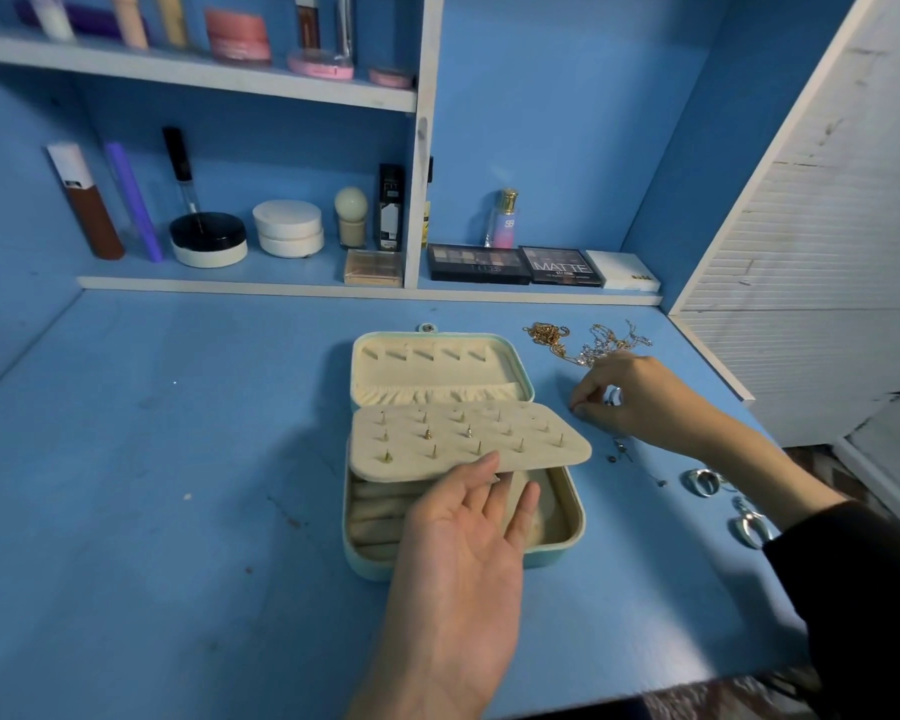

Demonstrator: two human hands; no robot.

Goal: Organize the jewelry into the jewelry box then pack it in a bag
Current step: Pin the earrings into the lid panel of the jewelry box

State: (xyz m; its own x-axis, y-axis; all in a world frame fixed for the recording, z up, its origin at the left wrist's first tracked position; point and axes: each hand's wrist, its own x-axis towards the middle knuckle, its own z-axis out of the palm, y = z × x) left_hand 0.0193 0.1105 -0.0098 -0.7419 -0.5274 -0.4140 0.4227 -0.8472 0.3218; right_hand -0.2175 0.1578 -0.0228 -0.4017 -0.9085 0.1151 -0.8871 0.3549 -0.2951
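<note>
Earrings [428, 434] sit in the flap [541, 452] above the flat left hand [463, 543]; right hand [637, 400] pinches a tiny piece [574, 407] near waiting chains [585, 343]

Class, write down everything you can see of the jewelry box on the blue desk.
The jewelry box is mint green outside, lined in cream velvety fabric, and lies open on the desk. Its lid, laid back, shows five slots and a gathered pocket. The left hand props up the earring panel, studded with posts, above the padded rolls in the base.
</note>
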